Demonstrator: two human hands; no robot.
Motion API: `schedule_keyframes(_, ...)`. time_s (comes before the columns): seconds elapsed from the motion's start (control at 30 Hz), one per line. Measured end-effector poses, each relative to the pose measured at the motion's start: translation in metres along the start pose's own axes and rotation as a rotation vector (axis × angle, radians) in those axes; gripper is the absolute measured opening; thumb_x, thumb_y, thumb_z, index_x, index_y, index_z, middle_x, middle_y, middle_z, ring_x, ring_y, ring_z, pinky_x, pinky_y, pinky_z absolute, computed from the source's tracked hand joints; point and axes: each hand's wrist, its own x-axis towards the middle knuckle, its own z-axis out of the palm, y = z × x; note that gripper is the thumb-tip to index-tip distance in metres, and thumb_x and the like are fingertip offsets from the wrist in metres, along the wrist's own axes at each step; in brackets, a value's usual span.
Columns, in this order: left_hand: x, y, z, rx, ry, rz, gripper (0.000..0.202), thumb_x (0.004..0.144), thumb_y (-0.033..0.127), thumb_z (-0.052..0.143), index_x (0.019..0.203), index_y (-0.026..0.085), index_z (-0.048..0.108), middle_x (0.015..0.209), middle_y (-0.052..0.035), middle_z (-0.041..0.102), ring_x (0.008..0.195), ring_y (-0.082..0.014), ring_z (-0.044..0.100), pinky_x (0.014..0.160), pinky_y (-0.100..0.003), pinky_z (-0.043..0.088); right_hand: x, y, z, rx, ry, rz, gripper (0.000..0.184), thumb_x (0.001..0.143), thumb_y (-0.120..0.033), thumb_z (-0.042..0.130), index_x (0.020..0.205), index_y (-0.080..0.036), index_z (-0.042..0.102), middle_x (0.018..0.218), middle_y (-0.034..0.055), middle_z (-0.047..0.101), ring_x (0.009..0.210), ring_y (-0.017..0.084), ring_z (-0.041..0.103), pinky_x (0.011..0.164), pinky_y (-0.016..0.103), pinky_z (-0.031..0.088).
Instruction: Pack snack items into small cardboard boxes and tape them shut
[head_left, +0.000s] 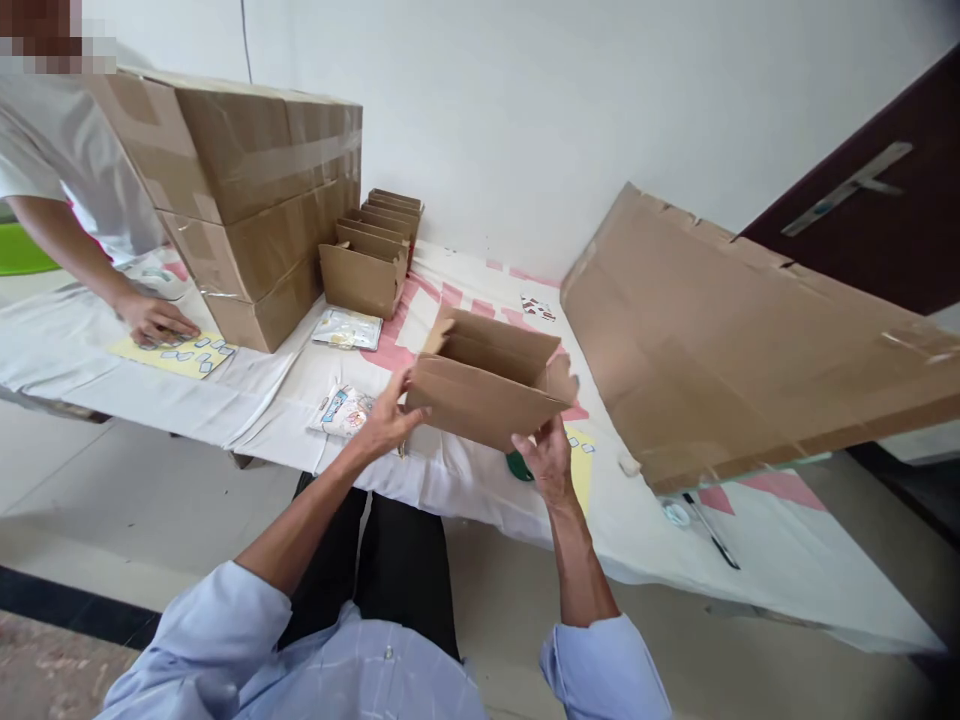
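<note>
Between my two hands is a small brown cardboard box [480,400], open at the top and slightly tilted above the table. My left hand [388,420] grips its left end, thumb along the near wall. At the lower right corner, my right hand [549,462] holds it from below, with some fingers hidden behind the cardboard. Beneath the right hand, a dark green round thing [519,466] and a yellow sheet [582,468] with blue-outlined shapes are partly covered. A white printed packet [343,412] lies beside my left hand.
Several open boxes [364,275] stand in a row near the wall, a flat packet [346,328] before them. Taped cartons [247,200] are stacked at left, by a co-worker's hand [157,320] on a yellow sheet. A big cardboard panel [750,350] and a pen [711,530] are at right.
</note>
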Motion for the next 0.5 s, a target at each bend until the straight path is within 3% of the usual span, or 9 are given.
schedule_keyframes(0.1,0.02,-0.004,-0.02,-0.217,0.147,-0.196,0.054,0.064,0.028,0.083,0.115,0.022,0.067,0.108,-0.0047,0.074,0.103,-0.0273,0.069,0.082,-0.035,0.059,-0.012,-0.041,0.024,-0.082,-0.028,-0.15,0.091,0.083,-0.049,0.087,0.164,-0.03,0.049,0.167,0.0141,0.055,0.153,0.037,0.056,0.129,0.059,0.046)
schedule_keyframes(0.23,0.031,-0.01,-0.042,-0.397,0.179,-0.383,0.055,0.054,0.022,0.074,0.108,0.024,0.066,0.095,0.0004,0.069,0.083,-0.0202,0.063,0.071,-0.033,0.054,-0.02,-0.072,0.057,-0.233,-0.016,-0.322,0.105,0.084,-0.048,0.088,0.173,-0.035,0.035,0.176,0.0132,0.042,0.161,0.04,0.046,0.125,0.061,0.049)
schedule_keyframes(0.37,0.029,-0.013,-0.05,-0.438,0.161,-0.367,0.051,0.051,0.019,0.073,0.1,0.024,0.065,0.086,0.0023,0.065,0.081,-0.0199,0.062,0.071,-0.033,0.055,-0.006,-0.068,0.071,-0.305,0.02,-0.36,0.117,0.083,-0.053,0.09,0.178,-0.034,0.025,0.182,0.0157,0.032,0.164,0.044,0.038,0.124,0.067,0.048)
schedule_keyframes(0.5,0.032,-0.013,-0.048,-0.379,0.181,-0.269,0.059,0.051,0.017,0.073,0.108,0.025,0.067,0.094,0.0014,0.071,0.086,-0.02,0.065,0.072,-0.03,0.051,0.017,-0.045,0.06,-0.321,-0.01,-0.225,0.127,0.078,-0.055,0.093,0.179,-0.033,0.018,0.178,0.0181,0.037,0.156,0.044,0.045,0.121,0.069,0.048)
